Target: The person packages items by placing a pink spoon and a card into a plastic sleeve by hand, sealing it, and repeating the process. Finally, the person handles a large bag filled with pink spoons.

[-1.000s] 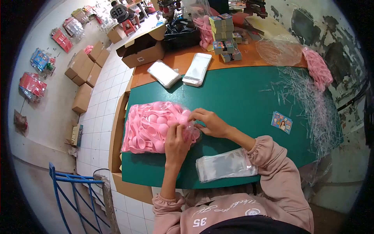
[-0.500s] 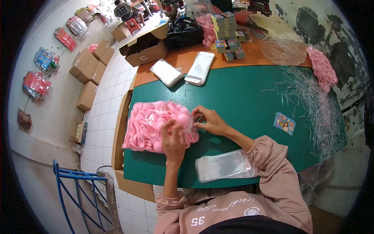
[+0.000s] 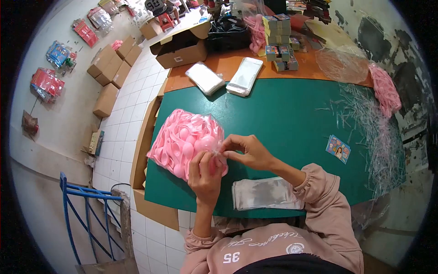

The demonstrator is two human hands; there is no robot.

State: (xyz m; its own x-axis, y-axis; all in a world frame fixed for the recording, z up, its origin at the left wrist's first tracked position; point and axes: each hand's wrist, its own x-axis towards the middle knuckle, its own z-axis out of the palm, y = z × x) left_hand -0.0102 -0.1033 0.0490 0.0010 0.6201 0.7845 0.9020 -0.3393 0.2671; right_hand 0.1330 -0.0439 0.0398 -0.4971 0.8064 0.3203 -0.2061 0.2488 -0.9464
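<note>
A clear plastic bag full of pink spoons [image 3: 182,139] lies on the left part of the green table [image 3: 273,109]. Its gathered end points toward me. My left hand [image 3: 204,177] has its fingers curled against the bag's near right corner. Beside it my right hand [image 3: 246,153] pinches the twisted plastic at that end, fingertips close to those of the left. Just in front of my body lies a stack of clear flat sleeves [image 3: 262,194].
Two stacks of clear sleeves [image 3: 205,78] [image 3: 245,76] lie at the back edge. Behind are banded card stacks [image 3: 277,36] and an open carton [image 3: 182,54]. Small cards [image 3: 338,149] and loose plastic strips [image 3: 372,132] lie right. A seated person [image 3: 159,8] is far back.
The bag has turned and tilted, its gathered end now nearer me. Both hands have moved down and closer together on the gathered plastic. The whole view has shifted slightly.
</note>
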